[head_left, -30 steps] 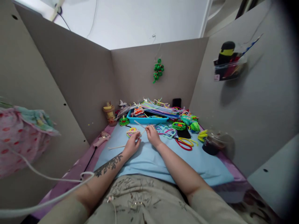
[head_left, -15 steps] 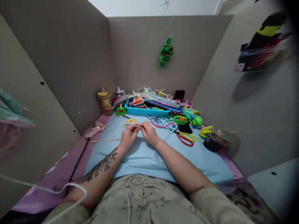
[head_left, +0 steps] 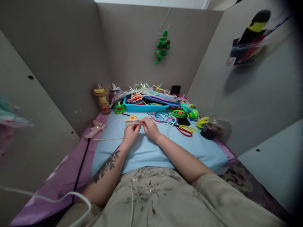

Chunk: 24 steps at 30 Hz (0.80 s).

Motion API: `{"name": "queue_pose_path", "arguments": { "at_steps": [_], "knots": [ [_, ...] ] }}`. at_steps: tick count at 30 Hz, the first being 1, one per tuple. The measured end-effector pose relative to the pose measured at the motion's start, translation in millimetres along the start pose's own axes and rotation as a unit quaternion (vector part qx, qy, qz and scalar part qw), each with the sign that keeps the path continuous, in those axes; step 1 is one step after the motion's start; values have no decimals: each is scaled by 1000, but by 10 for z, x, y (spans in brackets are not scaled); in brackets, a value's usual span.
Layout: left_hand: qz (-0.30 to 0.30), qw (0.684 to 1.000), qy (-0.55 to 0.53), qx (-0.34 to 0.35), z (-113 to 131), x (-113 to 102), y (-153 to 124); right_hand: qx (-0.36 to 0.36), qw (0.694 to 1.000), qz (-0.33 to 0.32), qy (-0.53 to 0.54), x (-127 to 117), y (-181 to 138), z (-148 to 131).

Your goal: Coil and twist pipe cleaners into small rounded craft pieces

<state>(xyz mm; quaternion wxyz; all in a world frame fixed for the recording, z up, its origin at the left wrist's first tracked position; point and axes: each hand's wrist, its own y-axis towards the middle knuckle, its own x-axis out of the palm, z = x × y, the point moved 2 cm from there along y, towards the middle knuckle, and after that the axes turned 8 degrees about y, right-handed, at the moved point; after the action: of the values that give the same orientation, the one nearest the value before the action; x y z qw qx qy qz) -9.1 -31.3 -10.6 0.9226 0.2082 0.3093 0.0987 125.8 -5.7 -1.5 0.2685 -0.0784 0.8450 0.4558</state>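
Over the middle of the light blue cloth (head_left: 142,149), my two hands meet with fingertips almost touching. My left hand (head_left: 131,133) pinches a pale pipe cleaner (head_left: 109,139), whose long end sticks out to the left. The fingers of my right hand (head_left: 150,129) are closed on the same pale pipe cleaner beside it. Just beyond the fingertips lies a small pink and yellow coiled piece (head_left: 132,118), partly covered by the hands. The exact point of the grip is too small to make out.
Behind the hands stands a blue tray (head_left: 146,108) heaped with colourful pipe cleaners (head_left: 158,95). Red and yellow-handled scissors (head_left: 186,132) lie to the right, near green figures (head_left: 178,113). At left are a pink glue gun (head_left: 96,129) and a lidded jar (head_left: 101,101). Grey panels surround the table.
The camera view has shifted slightly, so the whole scene sits higher and further left. Both hands stay together on the pipe cleaner, with small finger movements.
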Motion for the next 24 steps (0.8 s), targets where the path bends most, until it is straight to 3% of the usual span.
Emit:
{"name": "queue_pose_path", "arguments": {
  "at_steps": [11,24],
  "knots": [
    [17,992,-119,-42,12,-21,-5,-2,999,30,-27,-3,-29,25],
    [30,996,-87,-13,-4,-33,0,-15,998,45,51,-23,-33,-70]
  ]
}}
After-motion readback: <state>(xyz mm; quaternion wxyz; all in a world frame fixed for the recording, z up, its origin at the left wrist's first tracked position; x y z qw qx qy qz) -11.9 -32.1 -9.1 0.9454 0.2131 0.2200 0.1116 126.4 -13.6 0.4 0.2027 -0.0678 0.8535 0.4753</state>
